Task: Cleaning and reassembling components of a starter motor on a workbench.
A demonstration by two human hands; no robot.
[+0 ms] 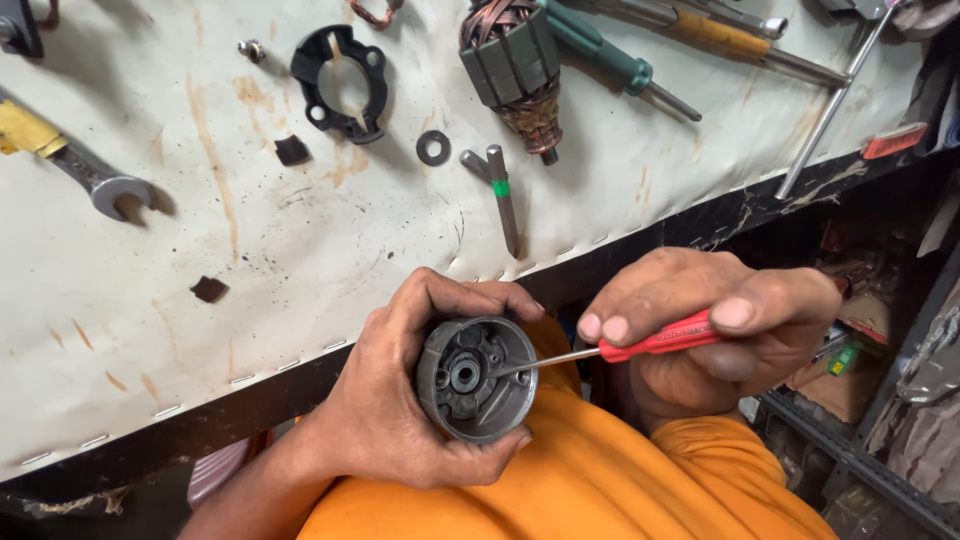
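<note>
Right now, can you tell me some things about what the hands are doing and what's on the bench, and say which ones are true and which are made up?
1. The left hand holds a round grey housing. True.
2. The right hand holds a spanner. False: it holds a red-handled screwdriver; the spanner lies on the bench.
3. The screwdriver's tip points into the housing. True.
4. The copper-wound armature sits inside the housing. False: it lies apart on the bench.
5. The green-handled screwdriver is in a hand. False: it lies on the bench beside the armature.
</note>
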